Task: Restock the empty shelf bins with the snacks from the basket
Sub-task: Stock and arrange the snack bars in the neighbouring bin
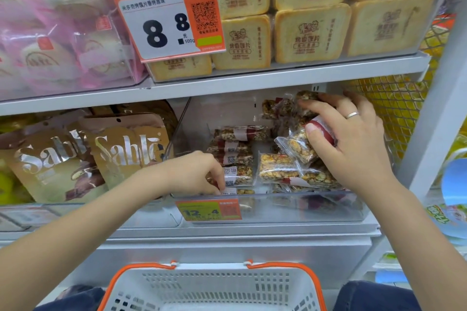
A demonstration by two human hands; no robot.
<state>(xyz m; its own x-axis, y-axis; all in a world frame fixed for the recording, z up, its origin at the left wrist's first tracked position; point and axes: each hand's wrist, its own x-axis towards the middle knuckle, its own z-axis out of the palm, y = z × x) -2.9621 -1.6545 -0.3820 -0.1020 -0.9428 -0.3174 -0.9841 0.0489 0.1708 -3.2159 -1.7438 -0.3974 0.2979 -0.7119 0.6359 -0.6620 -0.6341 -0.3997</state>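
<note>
Basket (214,288) below; left hand (194,174) pinching one snack bar (233,190), right hand (353,139) clutching several snack packets (300,146).

Gold Sablé bags (126,151) sit below pink-wrapped cakes (50,33), toast-slice packs (310,33) and an 8.8 price tag (168,20).

This was a shop: stocked shelves (227,88) carried packaged snacks, price tags (169,20), and a shopping basket (212,288) below.

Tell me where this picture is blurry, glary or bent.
Head view: even, shadowless store light; glare streaks on the clear bin front; lower price tag too blurred to read fully; wide-angle lens bends the shelf edge; pink packs at left are soft.
</note>
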